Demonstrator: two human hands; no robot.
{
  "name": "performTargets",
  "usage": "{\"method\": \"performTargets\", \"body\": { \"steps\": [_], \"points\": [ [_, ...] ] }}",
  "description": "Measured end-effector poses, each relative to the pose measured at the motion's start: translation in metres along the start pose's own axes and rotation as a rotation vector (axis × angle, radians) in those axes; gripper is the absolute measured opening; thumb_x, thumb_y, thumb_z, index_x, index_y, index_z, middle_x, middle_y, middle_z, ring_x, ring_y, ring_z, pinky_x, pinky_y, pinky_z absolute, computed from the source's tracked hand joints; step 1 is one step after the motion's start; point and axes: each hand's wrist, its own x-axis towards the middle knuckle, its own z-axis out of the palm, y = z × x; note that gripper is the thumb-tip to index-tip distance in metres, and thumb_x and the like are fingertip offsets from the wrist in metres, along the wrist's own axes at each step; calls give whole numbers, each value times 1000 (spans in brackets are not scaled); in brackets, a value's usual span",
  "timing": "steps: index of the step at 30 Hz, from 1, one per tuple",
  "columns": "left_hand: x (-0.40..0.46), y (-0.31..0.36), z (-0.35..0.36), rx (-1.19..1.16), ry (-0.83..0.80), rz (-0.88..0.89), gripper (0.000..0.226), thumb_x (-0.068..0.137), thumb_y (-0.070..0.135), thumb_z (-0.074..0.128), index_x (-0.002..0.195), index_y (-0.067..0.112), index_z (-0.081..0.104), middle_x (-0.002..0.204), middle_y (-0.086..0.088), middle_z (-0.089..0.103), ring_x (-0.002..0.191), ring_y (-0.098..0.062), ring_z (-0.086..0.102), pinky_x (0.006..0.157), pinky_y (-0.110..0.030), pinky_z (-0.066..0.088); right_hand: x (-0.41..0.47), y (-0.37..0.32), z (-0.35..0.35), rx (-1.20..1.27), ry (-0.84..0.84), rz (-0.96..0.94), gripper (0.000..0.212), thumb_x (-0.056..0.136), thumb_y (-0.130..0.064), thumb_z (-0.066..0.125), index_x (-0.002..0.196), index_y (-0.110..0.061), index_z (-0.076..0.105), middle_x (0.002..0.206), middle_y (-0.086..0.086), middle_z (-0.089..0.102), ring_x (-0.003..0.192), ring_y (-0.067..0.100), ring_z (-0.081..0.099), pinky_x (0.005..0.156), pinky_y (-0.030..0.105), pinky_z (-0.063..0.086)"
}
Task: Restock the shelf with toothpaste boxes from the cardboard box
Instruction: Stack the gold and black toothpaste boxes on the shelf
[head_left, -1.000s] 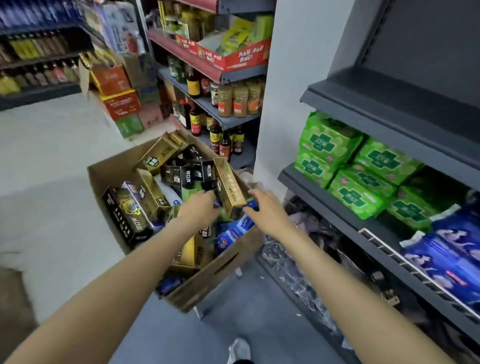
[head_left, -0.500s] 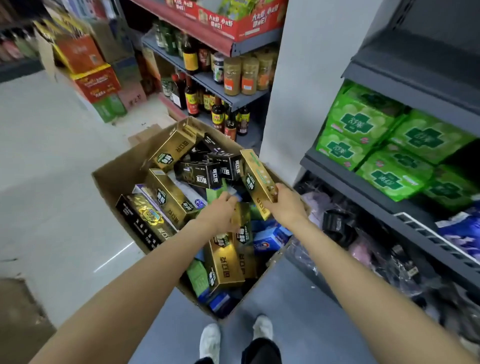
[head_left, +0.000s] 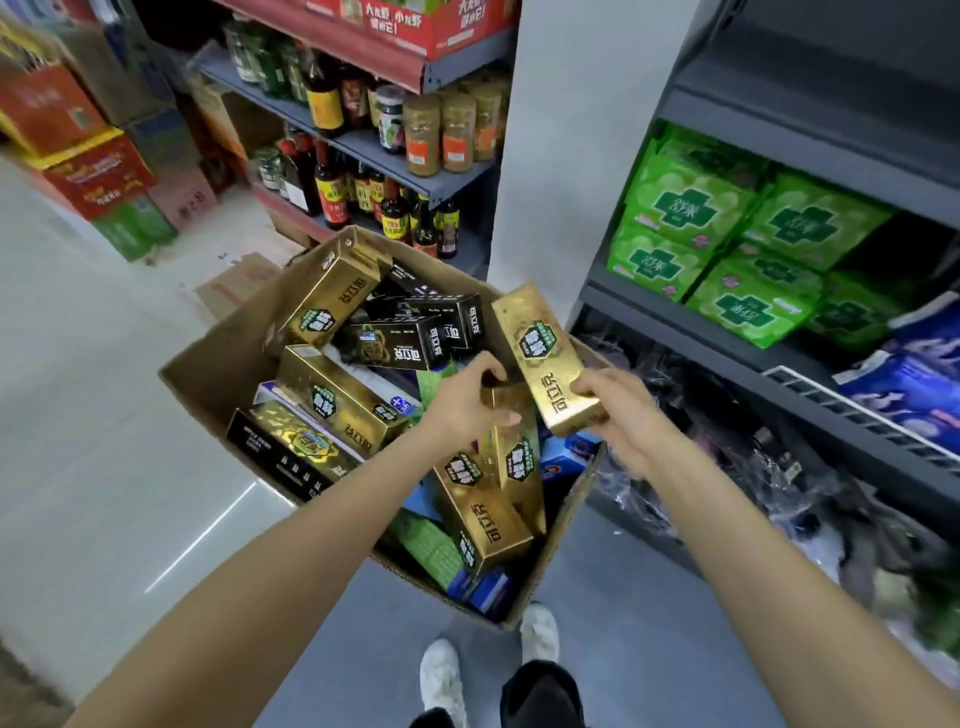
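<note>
An open cardboard box (head_left: 218, 364) stands on the floor in front of me, filled with several gold, black, green and blue toothpaste boxes. My right hand (head_left: 613, 410) grips the near end of a gold toothpaste box (head_left: 540, 353) held above the carton's right rim. My left hand (head_left: 467, 400) pinches the top of another gold toothpaste box (head_left: 511, 447) that stands upright inside the carton. The dark grey shelf (head_left: 779, 358) is on the right.
Green packs (head_left: 696, 208) and blue packs (head_left: 914, 384) lie on the right shelf. Its bottom level holds dark plastic-wrapped goods (head_left: 727, 447). Sauce bottles and jars (head_left: 395, 171) fill the far shelf. A white pillar (head_left: 566, 145) stands between them. Stacked cartons (head_left: 93, 171) sit far left.
My right hand has lifted its gold box higher and a little to the right, above the carton. My left hand has closed on the upright gold box. The view tilted further down.
</note>
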Motion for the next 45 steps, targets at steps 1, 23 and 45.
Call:
{"method": "performTargets", "body": {
  "steps": [1, 23, 45],
  "points": [
    [-1, 4, -3, -32, 33, -26, 54, 75, 26, 78, 116, 18, 45, 113, 0, 57, 92, -18, 57, 70, -25, 42, -3, -3, -3, 39, -16, -3, 7, 88, -4, 54, 95, -6, 53, 99, 19, 66, 83, 23, 64, 80, 36, 54],
    [18, 313, 101, -720, 128, 79, 43, 88, 45, 59, 113, 10, 57, 109, -2, 59, 105, -18, 52, 89, -27, 35, -99, -53, -255, 542, -154, -180, 35, 60, -4, 42, 92, -10, 56, 85, 9, 71, 78, 25, 68, 70, 41, 54],
    [71, 584, 338, -233, -201, 540, 61, 76, 38, 75, 123, 18, 41, 109, 4, 55, 92, -8, 56, 71, -23, 47, -93, -84, -614, 540, 445, -536, 37, 92, -48, 46, 110, -20, 63, 98, 8, 72, 81, 20, 67, 63, 31, 52]
  ]
}}
